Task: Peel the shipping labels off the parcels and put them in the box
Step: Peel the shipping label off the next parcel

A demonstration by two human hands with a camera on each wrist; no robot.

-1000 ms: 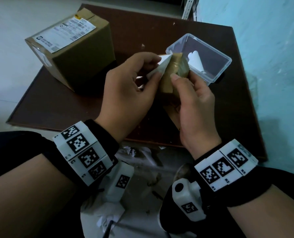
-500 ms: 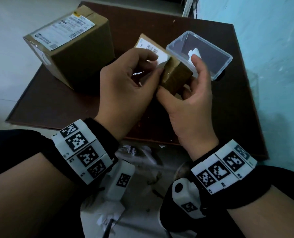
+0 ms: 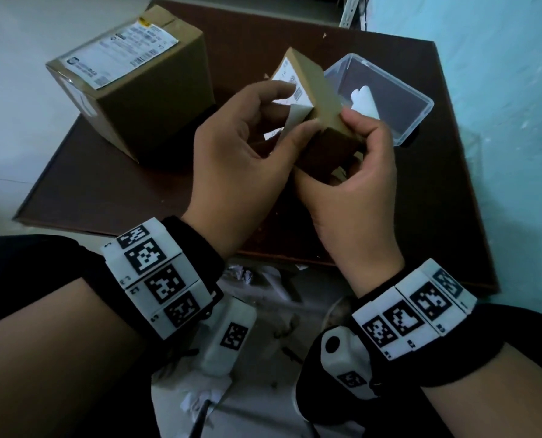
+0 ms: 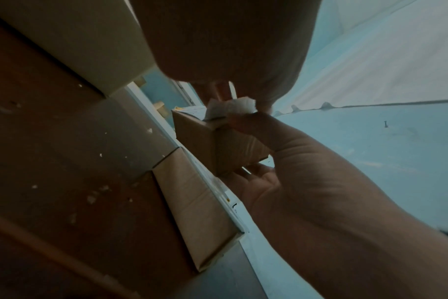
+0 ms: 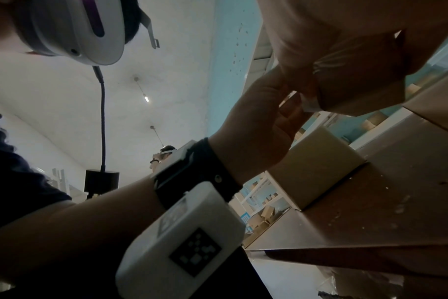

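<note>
My right hand [image 3: 350,139] grips a small brown parcel [image 3: 321,90] from below, thumb on its near top edge, and holds it tilted above the brown table [image 3: 105,191]. My left hand [image 3: 296,116] pinches the lifted corner of its white shipping label [image 3: 291,90], which curls away from the cardboard. The left wrist view shows the crumpled label corner [image 4: 230,108] between my fingertips above the parcel [image 4: 218,145]. A clear plastic box [image 3: 419,113] stands just behind, with a peeled white label [image 3: 364,101] inside. A larger parcel [image 3: 155,99] with its label [image 3: 121,52] sits at the table's back left.
A pale blue wall [image 3: 500,121] runs close along the table's right side. Crumpled paper scraps [image 3: 257,279] lie on the floor between my arms, before the table's near edge. Bare table shows in front of the large parcel.
The small parcel has been turned so its labelled face shows. My right hand has moved from behind it to a grip from below. My left hand has pulled the label corner further off.
</note>
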